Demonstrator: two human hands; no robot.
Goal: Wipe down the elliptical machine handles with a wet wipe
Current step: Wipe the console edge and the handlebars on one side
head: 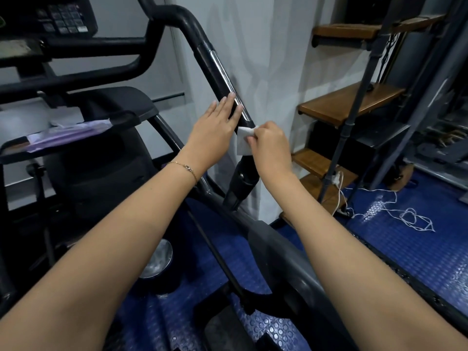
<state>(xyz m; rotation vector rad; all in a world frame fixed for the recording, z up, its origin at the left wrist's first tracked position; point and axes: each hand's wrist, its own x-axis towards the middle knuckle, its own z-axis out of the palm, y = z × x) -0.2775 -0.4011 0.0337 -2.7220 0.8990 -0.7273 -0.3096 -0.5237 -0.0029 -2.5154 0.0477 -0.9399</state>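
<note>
The elliptical's right handle (215, 67) is a black bar with a silver strip, slanting from upper left down to the middle. My left hand (215, 125) lies flat against its lower part, fingers straight and together. Just below, my right hand (271, 145) pinches a white wet wipe (244, 140) pressed onto the handle near its joint. The wipe hangs partly folded between the two hands.
The console (58, 19) and a tray (76, 133) with papers and a purple packet sit at left. A white curtain (266, 59) hangs behind the handle. Wooden steps (349, 102) with a metal rail stand at right. A white cord (405, 214) lies on the blue studded floor.
</note>
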